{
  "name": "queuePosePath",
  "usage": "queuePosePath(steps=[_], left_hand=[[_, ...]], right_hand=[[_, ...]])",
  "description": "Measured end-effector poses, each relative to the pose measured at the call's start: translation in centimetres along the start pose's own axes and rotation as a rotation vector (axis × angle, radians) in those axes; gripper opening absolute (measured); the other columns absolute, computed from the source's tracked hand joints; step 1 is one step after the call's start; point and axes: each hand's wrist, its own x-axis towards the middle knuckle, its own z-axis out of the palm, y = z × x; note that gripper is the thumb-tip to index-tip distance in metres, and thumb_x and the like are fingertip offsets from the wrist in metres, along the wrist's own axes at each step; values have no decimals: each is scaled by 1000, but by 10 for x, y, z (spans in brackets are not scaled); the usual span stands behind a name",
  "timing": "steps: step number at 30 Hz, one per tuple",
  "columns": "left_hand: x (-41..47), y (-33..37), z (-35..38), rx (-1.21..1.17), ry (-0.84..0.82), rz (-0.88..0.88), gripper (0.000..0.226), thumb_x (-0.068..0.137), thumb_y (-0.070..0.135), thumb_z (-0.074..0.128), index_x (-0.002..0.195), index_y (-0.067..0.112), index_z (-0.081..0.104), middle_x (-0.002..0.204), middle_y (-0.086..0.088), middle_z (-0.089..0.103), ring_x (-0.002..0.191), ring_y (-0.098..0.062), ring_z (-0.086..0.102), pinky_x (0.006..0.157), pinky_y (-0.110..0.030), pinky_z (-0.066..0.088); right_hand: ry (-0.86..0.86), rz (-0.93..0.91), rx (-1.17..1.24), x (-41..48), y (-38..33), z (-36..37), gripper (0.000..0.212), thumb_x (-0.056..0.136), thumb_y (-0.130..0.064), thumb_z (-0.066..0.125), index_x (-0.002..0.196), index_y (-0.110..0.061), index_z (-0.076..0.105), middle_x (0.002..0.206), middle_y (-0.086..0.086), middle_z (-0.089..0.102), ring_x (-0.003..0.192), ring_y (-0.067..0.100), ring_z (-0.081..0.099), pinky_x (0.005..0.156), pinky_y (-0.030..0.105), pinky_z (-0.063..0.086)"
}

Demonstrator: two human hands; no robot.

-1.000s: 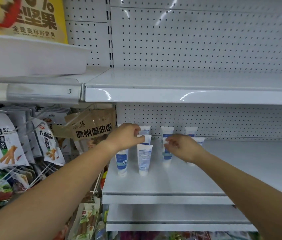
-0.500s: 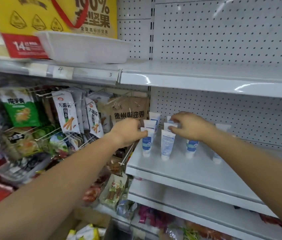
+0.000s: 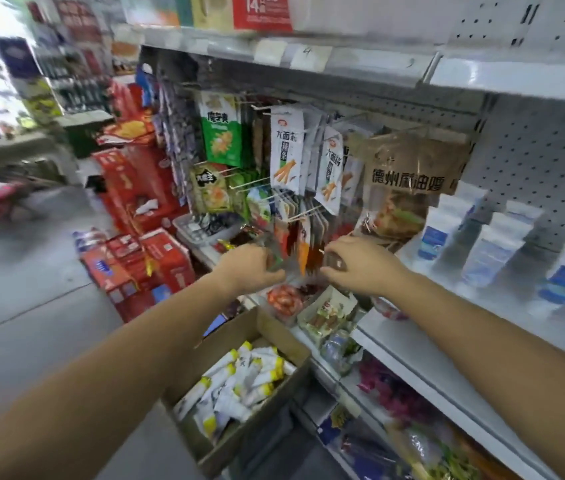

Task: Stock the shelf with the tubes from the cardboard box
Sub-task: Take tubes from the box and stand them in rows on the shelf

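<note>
Since the earlier frame both hands have withdrawn from the white metal shelf [image 3: 447, 306], and the view has swung left and down.

1. My left hand [image 3: 253, 268] hangs in the air in front of the hanging snack packets [image 3: 286, 150], above the open brown cardboard box [image 3: 229, 336]. Its fingers curl inward. No tube shows in it; motion blur prevents telling whether anything is pinched.
2. My right hand [image 3: 360, 265] hangs just beside the left one, apart from it, left of the shelf edge. Its fingers also curl inward, thumb on top. I cannot tell whether it holds anything.
3. The white tubes with blue labels [image 3: 492, 247] stand upright on the shelf in rows against the pegboard back, well to the right of both hands.
4. The white tubes with yellow caps [image 3: 239, 386] lie piled loosely inside the cardboard box, below my left forearm. The box sits low, against the shelving unit.
5. A brown printed packet [image 3: 409, 168] hangs above my right hand.
6. Red cartons [image 3: 139, 188] are stacked on the grey floor [image 3: 31, 271] to the left.
</note>
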Motion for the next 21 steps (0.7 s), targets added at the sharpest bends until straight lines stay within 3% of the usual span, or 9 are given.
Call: queuePosePath(steps=[2, 5, 8, 12, 15, 18, 21], left_hand=[[-13, -30, 16, -9, -29, -73, 60, 80, 64, 48, 86, 7, 67, 71, -9, 64, 68, -27, 62, 54, -34, 47], [-30, -69, 44, -33, -94, -132, 48, 84, 60, 51, 66, 15, 52, 62, -1, 48, 65, -26, 53, 53, -36, 42], [-41, -108, 73, -47, -154, -205, 55, 82, 66, 45, 68, 13, 46, 65, -4, 49, 62, -25, 49, 53, -36, 41], [-43, -160, 121, -47, -234, -279, 53, 79, 62, 46, 85, 13, 64, 86, -6, 63, 81, -28, 62, 70, -38, 54], [-41, -191, 161, -76, -259, -315, 48, 80, 59, 52, 88, 14, 66, 89, -5, 65, 83, -27, 63, 70, -36, 54], [-43, -213, 201, -122, -340, -384, 48, 79, 59, 59, 96, 14, 66, 93, -5, 67, 88, -28, 65, 73, -35, 54], [-46, -228, 241, -149, -425, -403, 45, 82, 55, 60, 90, 11, 66, 89, -6, 64, 90, -28, 64, 72, -34, 51]], right_hand=[[-50, -43, 30, 17, -18, 29, 37, 92, -54, 47, 109, -23, 57, 98, -4, 53, 87, 15, 54, 74, 38, 52], [-124, -95, 67, 43, -43, 77, 34, 92, -54, 46, 100, -23, 57, 92, -5, 51, 85, 15, 54, 71, 38, 52], [-212, -135, 86, 69, -61, 126, 35, 91, -55, 47, 91, -21, 57, 88, -4, 52, 83, 17, 55, 64, 35, 47], [-325, -159, 138, 99, -85, 188, 40, 91, -53, 51, 109, -18, 61, 103, 0, 56, 96, 20, 56, 78, 37, 50], [-395, -154, 173, 116, -96, 238, 41, 92, -52, 51, 109, -17, 60, 101, 1, 54, 99, 23, 56, 80, 38, 48], [-454, -128, 198, 124, -105, 283, 44, 93, -50, 52, 120, -16, 60, 113, 3, 57, 106, 22, 55, 83, 35, 47], [-525, -115, 252, 130, -112, 326, 45, 92, -48, 53, 123, -16, 60, 120, 2, 57, 112, 21, 54, 90, 37, 48]])
